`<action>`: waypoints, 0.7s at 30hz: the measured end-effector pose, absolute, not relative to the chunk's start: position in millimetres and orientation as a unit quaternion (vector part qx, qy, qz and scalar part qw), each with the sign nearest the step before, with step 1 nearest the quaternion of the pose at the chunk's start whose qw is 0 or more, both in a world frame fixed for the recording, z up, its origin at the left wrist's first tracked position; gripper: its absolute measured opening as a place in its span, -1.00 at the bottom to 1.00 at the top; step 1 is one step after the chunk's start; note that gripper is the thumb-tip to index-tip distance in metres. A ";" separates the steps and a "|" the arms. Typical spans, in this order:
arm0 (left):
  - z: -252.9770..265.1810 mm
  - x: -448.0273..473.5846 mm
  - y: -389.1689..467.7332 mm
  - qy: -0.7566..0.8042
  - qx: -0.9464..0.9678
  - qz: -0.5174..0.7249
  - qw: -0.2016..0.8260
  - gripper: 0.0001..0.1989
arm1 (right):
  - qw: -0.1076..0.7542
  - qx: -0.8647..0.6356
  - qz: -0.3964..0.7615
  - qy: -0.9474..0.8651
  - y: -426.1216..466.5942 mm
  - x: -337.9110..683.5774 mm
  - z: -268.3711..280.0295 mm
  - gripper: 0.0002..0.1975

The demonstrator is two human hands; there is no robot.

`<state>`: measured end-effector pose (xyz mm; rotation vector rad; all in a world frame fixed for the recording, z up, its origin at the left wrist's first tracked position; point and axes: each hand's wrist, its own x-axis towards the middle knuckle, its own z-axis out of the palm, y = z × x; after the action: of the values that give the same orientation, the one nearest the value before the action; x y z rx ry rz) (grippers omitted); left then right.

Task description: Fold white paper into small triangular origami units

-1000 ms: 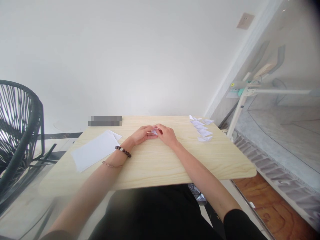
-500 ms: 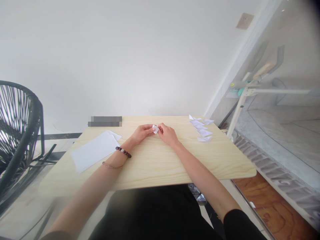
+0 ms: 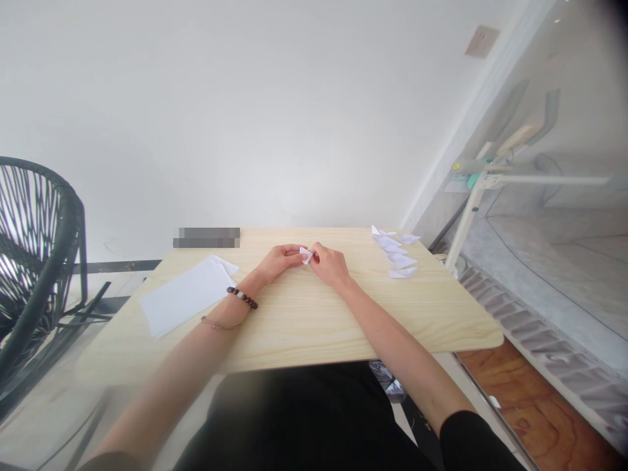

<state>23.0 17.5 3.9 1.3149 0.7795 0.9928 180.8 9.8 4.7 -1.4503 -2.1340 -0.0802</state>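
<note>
A small folded piece of white paper (image 3: 305,256) is held between both hands above the middle of the table. My left hand (image 3: 280,263) pinches it from the left, fingers closed on its edge. On the other side, my right hand (image 3: 330,263) grips its right corner with curled fingers, which partly hide it. To the right lie several folded white paper shapes (image 3: 400,260) with pointed ends, most of them in a close row. A stack of flat white paper sheets (image 3: 184,294) rests beside my left forearm.
The light wooden table (image 3: 304,333) stands against a white wall (image 3: 294,118). A dark woven chair (image 3: 44,261) is at the left. Beyond the right edge are a white metal frame (image 3: 466,226) and a bed-like surface with a ruffled edge (image 3: 530,327). A blurred-out patch covers the table's back left.
The folded paper has turned slightly between my fingers and shows a different face. Both hands stay in nearly the same place.
</note>
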 end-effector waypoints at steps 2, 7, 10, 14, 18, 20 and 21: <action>3.1 22.6 18.6 0.343 0.569 0.439 0.605 -0.55 | 0.292 -0.538 -0.014 -0.791 11.2 181.2 3.4 -0.86; 2.0 21.5 21.0 0.352 0.575 0.455 0.581 -0.56 | 0.328 -0.526 0.024 -0.784 14.0 181.5 -0.3 -0.89; 1.4 20.6 22.1 0.361 0.589 0.451 0.565 -0.59 | 0.350 -0.516 0.046 -0.781 14.5 181.8 -1.7 -0.90; -0.3 19.4 23.1 0.373 0.610 0.453 0.533 -0.60 | 0.388 -0.469 0.117 -0.785 15.9 184.1 -4.1 -0.90; -1.6 17.6 23.5 0.378 0.618 0.469 0.506 -0.60 | 0.429 -0.412 0.256 -0.762 18.8 187.8 -7.7 -0.86; -1.9 16.3 23.7 0.383 0.621 0.481 0.486 -0.61 | 0.433 -0.403 0.329 -0.736 20.5 189.4 -9.1 -0.82; -1.9 15.7 23.7 0.385 0.624 0.486 0.475 -0.62 | 0.432 -0.401 0.359 -0.724 21.3 190.1 -9.5 -0.80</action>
<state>15.7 23.7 -1.9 1.5262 0.9416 1.1881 190.1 21.3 -9.5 -0.9986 -1.8039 0.8937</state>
